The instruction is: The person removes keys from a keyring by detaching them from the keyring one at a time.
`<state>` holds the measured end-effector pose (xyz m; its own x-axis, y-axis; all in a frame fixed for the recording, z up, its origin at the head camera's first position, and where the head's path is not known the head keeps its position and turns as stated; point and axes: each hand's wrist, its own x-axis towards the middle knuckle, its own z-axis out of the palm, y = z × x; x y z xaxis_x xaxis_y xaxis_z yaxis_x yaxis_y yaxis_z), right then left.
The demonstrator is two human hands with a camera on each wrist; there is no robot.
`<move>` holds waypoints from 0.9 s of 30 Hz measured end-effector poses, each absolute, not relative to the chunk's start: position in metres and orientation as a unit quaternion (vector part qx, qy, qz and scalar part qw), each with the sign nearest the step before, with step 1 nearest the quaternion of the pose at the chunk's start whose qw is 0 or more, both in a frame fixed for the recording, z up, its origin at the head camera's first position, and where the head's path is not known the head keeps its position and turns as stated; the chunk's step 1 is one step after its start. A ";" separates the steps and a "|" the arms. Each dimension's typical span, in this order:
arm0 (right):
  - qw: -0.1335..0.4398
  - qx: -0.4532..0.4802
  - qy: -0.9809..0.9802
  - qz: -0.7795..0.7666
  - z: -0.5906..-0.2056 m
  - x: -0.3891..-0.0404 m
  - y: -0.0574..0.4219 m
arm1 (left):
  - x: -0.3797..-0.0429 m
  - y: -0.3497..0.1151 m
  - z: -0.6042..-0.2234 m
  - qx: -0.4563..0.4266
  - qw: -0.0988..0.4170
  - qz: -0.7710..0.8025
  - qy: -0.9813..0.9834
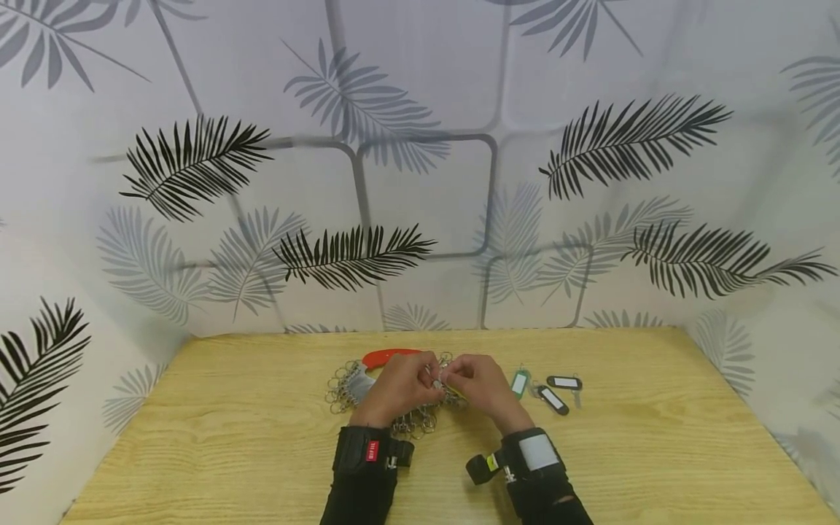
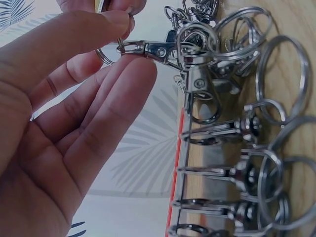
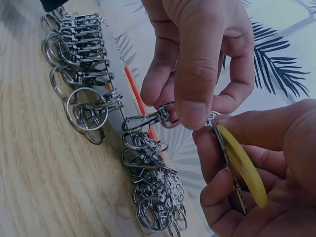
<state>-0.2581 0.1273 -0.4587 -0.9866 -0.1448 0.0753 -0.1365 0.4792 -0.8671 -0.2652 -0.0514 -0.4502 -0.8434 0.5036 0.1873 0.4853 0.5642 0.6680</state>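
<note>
A key holder with a red handle (image 1: 387, 356) and a curved metal plate (image 1: 359, 385) lies on the table, lined with several snap hooks and split rings. My left hand (image 1: 405, 385) pinches the split ring (image 2: 104, 55) at the end of one snap hook (image 2: 160, 51), which is stretched away from the plate. Close beside it, my right hand (image 1: 484, 384) holds a yellow key tag (image 3: 247, 170) and a metal key (image 3: 229, 165) between thumb and fingers. The tag's small ring meets the left fingertips; whether the two rings are linked is hidden there.
Right of the hands lie a green key tag (image 1: 520, 383) and two black key tags, one slanted (image 1: 553, 399) and one level (image 1: 564, 382), with a key by the latter. A leaf-patterned wall covering (image 1: 426, 197) rises behind the wooden table (image 1: 230, 437).
</note>
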 end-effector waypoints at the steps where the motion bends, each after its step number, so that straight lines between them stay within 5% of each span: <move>1: 0.002 -0.083 0.860 -0.503 -0.459 -0.258 0.127 | -0.265 -0.052 -0.450 0.280 0.013 0.375 0.884; 11: -0.038 -0.119 0.867 -0.482 -0.463 -0.260 0.126 | -0.265 -0.054 -0.449 0.278 0.018 0.389 0.878; 27: -0.016 -0.094 0.869 -0.486 -0.461 -0.262 0.129 | -0.265 -0.051 -0.448 0.280 0.039 0.402 0.871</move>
<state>-0.2615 0.1291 -0.4610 -0.9818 -0.1483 0.1187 -0.1789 0.5108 -0.8409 -0.2654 -0.0514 -0.4478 -0.8401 0.5192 0.1570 0.4562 0.5198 0.7223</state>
